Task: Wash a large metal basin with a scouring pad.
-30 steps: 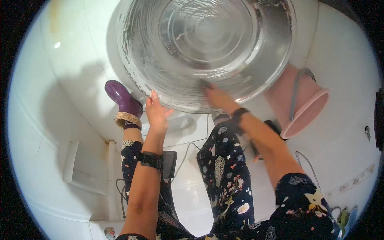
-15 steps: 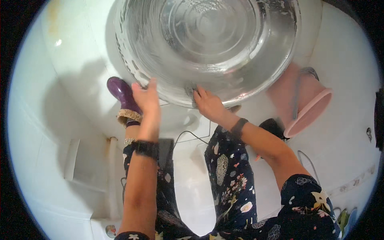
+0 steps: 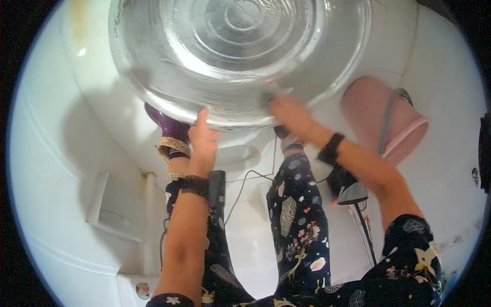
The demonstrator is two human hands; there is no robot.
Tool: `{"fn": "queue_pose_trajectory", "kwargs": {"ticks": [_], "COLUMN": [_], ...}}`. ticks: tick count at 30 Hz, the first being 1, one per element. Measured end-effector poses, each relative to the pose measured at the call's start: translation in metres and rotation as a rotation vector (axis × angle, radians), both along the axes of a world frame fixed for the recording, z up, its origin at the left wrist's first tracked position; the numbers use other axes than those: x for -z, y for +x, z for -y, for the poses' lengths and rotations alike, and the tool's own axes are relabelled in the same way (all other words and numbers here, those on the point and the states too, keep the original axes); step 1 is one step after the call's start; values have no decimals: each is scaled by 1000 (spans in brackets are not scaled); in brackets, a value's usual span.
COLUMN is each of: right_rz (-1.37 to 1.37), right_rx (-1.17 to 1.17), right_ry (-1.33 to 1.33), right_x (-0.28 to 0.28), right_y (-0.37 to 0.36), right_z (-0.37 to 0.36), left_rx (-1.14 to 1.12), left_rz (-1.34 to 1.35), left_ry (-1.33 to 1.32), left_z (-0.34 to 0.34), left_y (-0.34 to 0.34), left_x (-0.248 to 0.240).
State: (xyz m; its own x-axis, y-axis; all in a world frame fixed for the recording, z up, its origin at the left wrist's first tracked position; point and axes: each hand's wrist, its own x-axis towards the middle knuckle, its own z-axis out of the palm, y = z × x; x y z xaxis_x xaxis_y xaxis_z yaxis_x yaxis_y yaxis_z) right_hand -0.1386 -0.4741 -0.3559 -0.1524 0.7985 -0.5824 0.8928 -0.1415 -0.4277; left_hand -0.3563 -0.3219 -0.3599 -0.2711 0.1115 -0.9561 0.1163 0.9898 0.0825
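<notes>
A large round silvery metal basin, wet and ringed with circles, fills the top of the view. My left hand grips its near rim, thumb pointing up over the edge and the other fingers mostly hidden. Over the basin's near right wall is my right hand, smeared by motion. Its fingers are closed on a small dark grey pad, which lies against the metal; blur hides what the pad is made of.
A pink bucket lies tipped on its side at the right. Near my legs are a purple boot on my left foot, a thin dark cable and a black object. White walls curve around, with a pipe at left.
The basin has shifted left and its near rim has come up slightly. My left hand has moved right along with its grip; my right hand has swept up and right across the metal.
</notes>
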Motion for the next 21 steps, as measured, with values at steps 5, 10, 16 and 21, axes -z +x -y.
{"fn": "queue_pose_trajectory", "kwargs": {"ticks": [5,10,16,21], "right_rz": [361,67,28,515], "right_rx": [-113,291,197,-203], "right_ry": [49,176,-194,131], "right_x": [-21,-14,-3,-9], "right_y": [64,-91,-59,40], "right_z": [4,-31,-23,15], "left_rx": [-115,-158,-261,-282], "left_rz": [3,-4,20,92], "left_ry": [23,22,62,95], "left_z": [9,30,26,32], "left_y": [12,16,-14,-2], "left_x": [-17,-9,1,-16]}}
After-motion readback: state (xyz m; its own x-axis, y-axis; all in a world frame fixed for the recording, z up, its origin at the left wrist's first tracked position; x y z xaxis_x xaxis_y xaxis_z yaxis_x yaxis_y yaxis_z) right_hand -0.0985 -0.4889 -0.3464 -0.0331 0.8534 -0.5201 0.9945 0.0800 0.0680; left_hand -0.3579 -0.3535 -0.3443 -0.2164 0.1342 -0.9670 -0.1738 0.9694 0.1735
